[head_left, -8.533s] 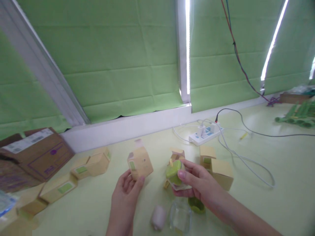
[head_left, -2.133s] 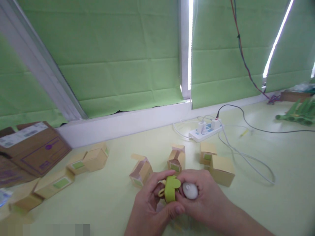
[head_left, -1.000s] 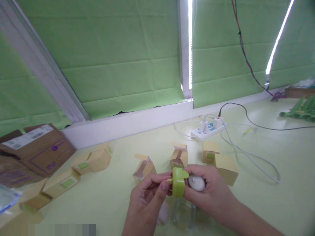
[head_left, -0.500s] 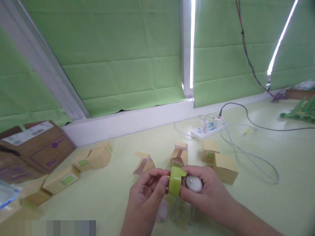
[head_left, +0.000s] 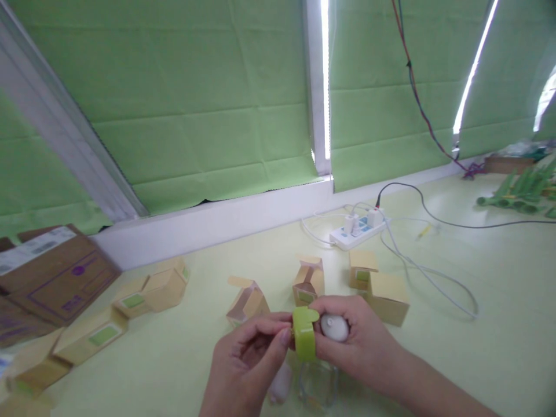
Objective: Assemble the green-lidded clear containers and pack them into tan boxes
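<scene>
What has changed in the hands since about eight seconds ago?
The left hand let go of the small cardboard box it held up; an open box now lies on the table. Both hands came together on the green cap, and the right hand now also holds a white rounded piece. The other boxes and the power strip stayed put.

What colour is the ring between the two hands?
Lime green ring, seen best in the head view.

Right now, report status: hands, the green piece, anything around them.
Both hands on the green cap, left hand pinching its edge. Right hand also grips a white piece. Open small boxes just beyond; clear jar below.
</scene>
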A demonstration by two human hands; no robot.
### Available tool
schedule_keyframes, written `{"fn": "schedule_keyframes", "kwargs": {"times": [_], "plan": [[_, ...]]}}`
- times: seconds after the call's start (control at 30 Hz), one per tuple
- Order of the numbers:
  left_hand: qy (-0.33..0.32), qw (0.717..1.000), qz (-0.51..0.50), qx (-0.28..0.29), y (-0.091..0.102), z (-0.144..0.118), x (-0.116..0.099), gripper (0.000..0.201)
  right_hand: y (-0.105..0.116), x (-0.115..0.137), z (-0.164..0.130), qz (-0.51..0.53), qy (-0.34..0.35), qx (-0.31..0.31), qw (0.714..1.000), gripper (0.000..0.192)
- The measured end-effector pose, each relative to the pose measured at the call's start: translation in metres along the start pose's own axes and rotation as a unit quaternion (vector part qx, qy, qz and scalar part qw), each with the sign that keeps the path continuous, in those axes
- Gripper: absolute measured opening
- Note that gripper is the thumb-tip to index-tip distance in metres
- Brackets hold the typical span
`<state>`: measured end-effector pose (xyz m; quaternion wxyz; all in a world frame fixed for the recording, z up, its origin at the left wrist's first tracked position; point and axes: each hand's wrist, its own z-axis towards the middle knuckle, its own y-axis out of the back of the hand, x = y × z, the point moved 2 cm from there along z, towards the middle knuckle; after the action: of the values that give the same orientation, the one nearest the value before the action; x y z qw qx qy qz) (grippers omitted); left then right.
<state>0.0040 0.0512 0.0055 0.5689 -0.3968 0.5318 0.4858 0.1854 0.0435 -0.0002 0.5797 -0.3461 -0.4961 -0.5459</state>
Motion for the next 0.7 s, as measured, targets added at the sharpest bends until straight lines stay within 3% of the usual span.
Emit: {"fn": "schedule_keyframes", "kwargs": {"times": [0.17, 0.3, 0.53, 0.7], "plan": [[-0.011, 0.998, -0.030, -0.063, -0.008, -0.005, -0.003, 0.010, -0.001, -0.001, -0.001, 0.015, -0.019, 0.003, 1.000, 0.008], [-0.027, 0.996, -0.044, -0.079, -0.017, -0.007, -0.004, 0.009, -0.001, 0.003, -0.001, -0.005, 0.004, -0.019, 1.000, 0.007], [0.001, 0.991, -0.128, -0.026, -0.030, -0.011, 0.002, 0.045, -0.002, 0.004, -0.001, -0.075, 0.050, -0.025, 0.996, 0.004], [0.012, 0.992, -0.124, -0.003, -0.028, -0.010, 0.000, 0.045, -0.003, 0.006, -0.002, -0.092, 0.069, -0.017, 0.993, 0.002]]}}
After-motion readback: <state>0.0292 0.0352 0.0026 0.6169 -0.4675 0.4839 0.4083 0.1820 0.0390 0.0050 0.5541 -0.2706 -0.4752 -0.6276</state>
